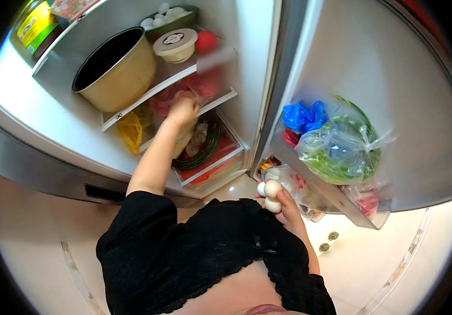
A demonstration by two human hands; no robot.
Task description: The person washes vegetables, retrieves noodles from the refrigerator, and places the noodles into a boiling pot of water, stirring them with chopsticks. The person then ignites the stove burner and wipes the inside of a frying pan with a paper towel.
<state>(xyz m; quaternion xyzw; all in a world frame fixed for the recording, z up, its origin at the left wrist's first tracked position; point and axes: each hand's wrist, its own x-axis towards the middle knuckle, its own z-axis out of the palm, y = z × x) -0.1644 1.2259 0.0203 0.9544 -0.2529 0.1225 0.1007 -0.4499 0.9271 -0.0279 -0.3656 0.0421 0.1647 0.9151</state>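
My left hand [184,108] reaches into the open fridge with its fingers curled at a red plastic bag [163,101] on the second shelf. The fingertips are partly hidden, but the hand looks closed on the bag. In front of my body, outside the fridge, my right hand [288,208] holds three pale eggs: a white egg [261,189], a cream egg [273,188] and another egg [273,205] below it. Below my left wrist, a coil of dark green stalks [207,149] lies in the lower compartment.
The top shelf bears a large pot [118,76], a lidded tub [176,44], a red round item [206,41] and a green tray [191,20] of eggs. A yellow bag [131,131] hangs over the shelf edge. The open door's rack [325,178] holds bagged greens [341,149] and a blue bag [304,116].
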